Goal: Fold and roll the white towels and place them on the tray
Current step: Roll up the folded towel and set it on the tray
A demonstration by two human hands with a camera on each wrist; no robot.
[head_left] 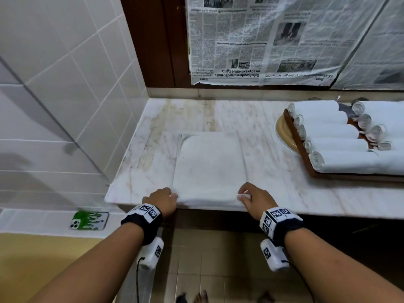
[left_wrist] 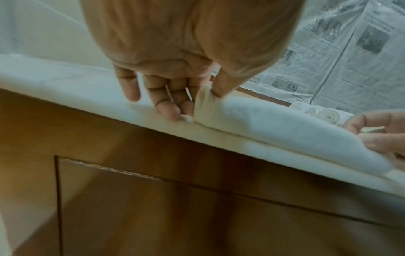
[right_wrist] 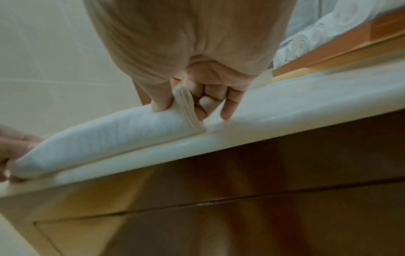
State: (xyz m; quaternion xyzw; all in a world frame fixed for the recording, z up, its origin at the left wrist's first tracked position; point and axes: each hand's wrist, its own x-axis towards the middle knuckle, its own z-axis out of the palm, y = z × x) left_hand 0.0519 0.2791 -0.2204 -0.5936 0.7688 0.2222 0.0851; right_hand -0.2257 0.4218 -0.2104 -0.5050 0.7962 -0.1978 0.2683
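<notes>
White towel (head_left: 209,162) is lying flat and folded on the marble counter (head_left: 153,132), its near edge sitting at the counter's front lip and bulging up in a low first turn of a roll.

Left hand (head_left: 162,201) is pinching the towel's near left corner: the left wrist view is showing the thumb (left_wrist: 221,86) pressing the bunched cloth against the curled fingers (left_wrist: 168,107), with the fingertips touching the counter just beside the towel edge.

Right hand (head_left: 253,199) is gripping the near right corner the same way; in the right wrist view the thumb (right_wrist: 161,102) is digging into the top of the roll while the cloth's ribbed end is wrapping up between thumb and folded fingers (right_wrist: 210,97), and 1 finger is pointing down onto the counter.

Both hands are sitting at the counter's edge, apart, with the towel's width between them.

Wooden tray (head_left: 299,138) is sitting at the right of the counter, well apart from the flat towel, resting partly over a tan plate (head_left: 284,132). Rolled towels (head_left: 332,130) are lying on it in 2 rows, spiral ends showing.

Newspaper (head_left: 262,40) is covering the wall behind the counter. Phone in a green case (head_left: 89,220) is lying on the tiled ledge left of the left wrist.
</notes>
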